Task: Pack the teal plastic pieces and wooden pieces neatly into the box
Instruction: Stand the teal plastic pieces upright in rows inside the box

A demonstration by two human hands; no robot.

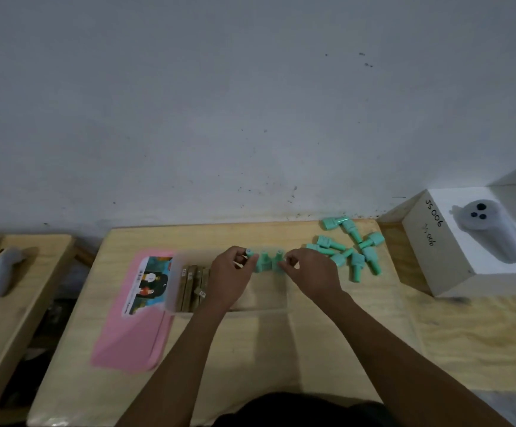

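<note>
At the centre of the frame, three teal plastic pieces (263,261) stand upright in a row along the far side of the clear box (266,305). The left hand (227,274) pinches the leftmost piece and the right hand (312,274) pinches the rightmost, so the hands are close together but apart. Wooden pieces (192,285) fill the box's left end. Loose teal pieces (352,248) lie scattered to the right on the wooden table (250,349) – a pink sleeve (127,334) lies left of the box.

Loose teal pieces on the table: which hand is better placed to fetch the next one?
Likely right. The right hand sits just beside the loose teal pieces with nothing between. The left hand is farther away, near the wooden pieces, pinching an upright teal piece, and would have to cross the right arm.
</note>
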